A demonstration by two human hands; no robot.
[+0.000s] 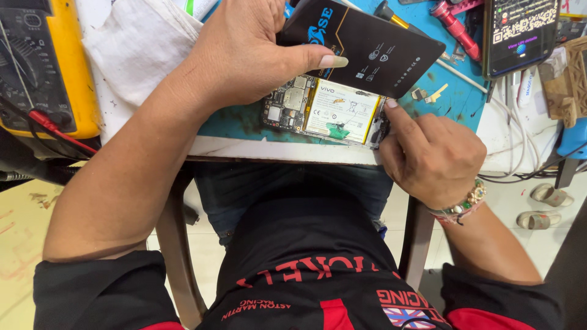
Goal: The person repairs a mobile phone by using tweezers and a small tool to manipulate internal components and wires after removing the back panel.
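An opened phone [324, 111], back cover off, is seen lying flat on the blue-green mat [455, 98] at the near edge of the worktable [275, 150]. Its circuit board is exposed on the L side and a white battery [341, 112] takes up the middle.

L hand [244, 52] is closed around a flat black box [367, 46]; the box is held just above the phone's far edge, tilted, w/ the thumb laid along its near side. Whether the box touches the phone can't be told.

R hand [431, 156] is loosely curled at the phone's R end, w/ the index fingertip pressed onto that end of the frame, next to the battery. Nothing is gripped by it; it is only touching. A beaded bracelet [468, 201] is worn on that wrist.

Around: a yellow meter [58, 61] w/ a red lead is set at far L, and a white cloth [137, 46] is draped beside it, under the L wrist. A second phone [520, 33] w/ a lit screen is propped at far R, well apart from the opened one. A red pen-like tool [454, 25] and a yellow-handled tool [391, 15] are lying on the mat behind the box. White cables [520, 122] are seen trailing at the R edge.
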